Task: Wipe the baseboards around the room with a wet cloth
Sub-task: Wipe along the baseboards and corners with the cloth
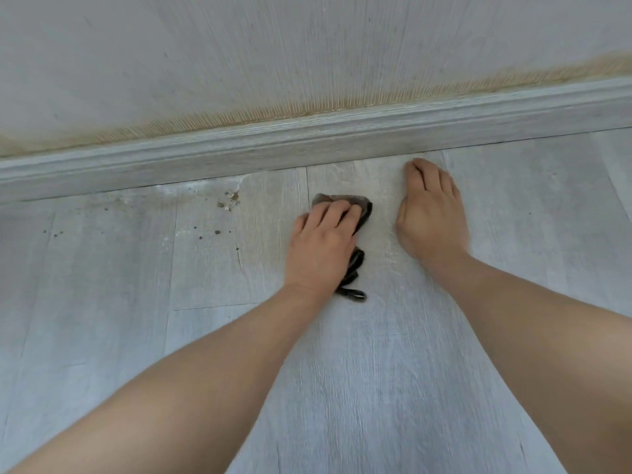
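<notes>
Cloth [355, 213] under L hand [321, 241], floor [376, 371].

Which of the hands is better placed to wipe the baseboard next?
Left, probably. The left hand already presses the cloth on the floor just short of the baseboard; the right hand holds nothing.
</notes>
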Motion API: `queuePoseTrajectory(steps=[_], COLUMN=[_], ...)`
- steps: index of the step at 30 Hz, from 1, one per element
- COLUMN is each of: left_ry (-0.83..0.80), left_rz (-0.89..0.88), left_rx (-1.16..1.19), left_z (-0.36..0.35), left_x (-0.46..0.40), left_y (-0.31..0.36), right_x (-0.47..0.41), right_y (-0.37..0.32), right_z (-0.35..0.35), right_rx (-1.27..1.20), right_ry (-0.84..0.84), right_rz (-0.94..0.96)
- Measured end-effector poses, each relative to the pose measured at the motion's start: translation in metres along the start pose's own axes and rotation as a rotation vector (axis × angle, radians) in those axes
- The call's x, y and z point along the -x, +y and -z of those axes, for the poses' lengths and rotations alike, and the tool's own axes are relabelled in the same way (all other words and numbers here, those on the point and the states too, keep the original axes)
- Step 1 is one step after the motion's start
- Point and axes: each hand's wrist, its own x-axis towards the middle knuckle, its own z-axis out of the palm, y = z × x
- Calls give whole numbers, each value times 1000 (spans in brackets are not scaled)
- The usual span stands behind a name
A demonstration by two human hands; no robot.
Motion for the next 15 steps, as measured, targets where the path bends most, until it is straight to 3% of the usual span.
queuePoseTrajectory(steps=[3, 6, 9, 10, 15], left_ry=[-19, -58, -91, -94, -64], left_rz=[-36, 109, 326, 328, -44], left_rx=[-78, -156, -123, -97, -25], left_z=[11, 25, 24, 22, 2], left_x=[7, 9, 5, 3, -12], left_y=[-38, -77, -66, -54, -34], right_x=[1, 0, 0, 0, 0], right_y=[2, 1, 1, 1, 1], right_z=[1, 1, 0, 0, 0], right_rx=[1, 6, 10, 13, 6], right_ry=[12, -3, -2, -2, -2], right_rz=[5, 4, 5, 5, -3])
